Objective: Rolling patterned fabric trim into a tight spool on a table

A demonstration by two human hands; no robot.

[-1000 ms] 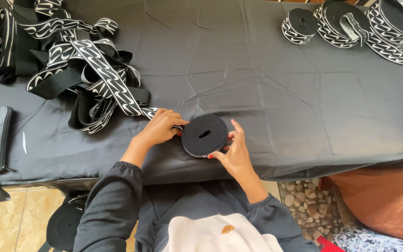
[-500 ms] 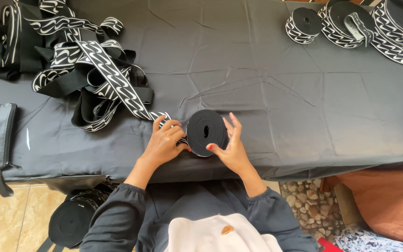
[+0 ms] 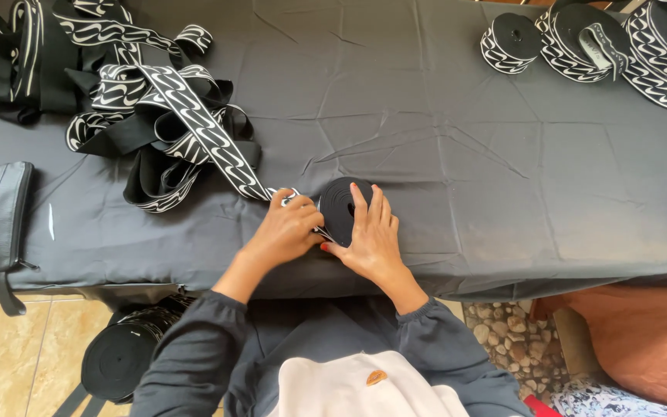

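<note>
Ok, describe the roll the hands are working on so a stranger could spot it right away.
Start at the dark grey cloth-covered table and go to its near edge, at the middle. There the small flat roll of black strap lies under the right hand, beside the left hand. Unlike the finished rolls at the far right corner, its top shows plain black.
</note>
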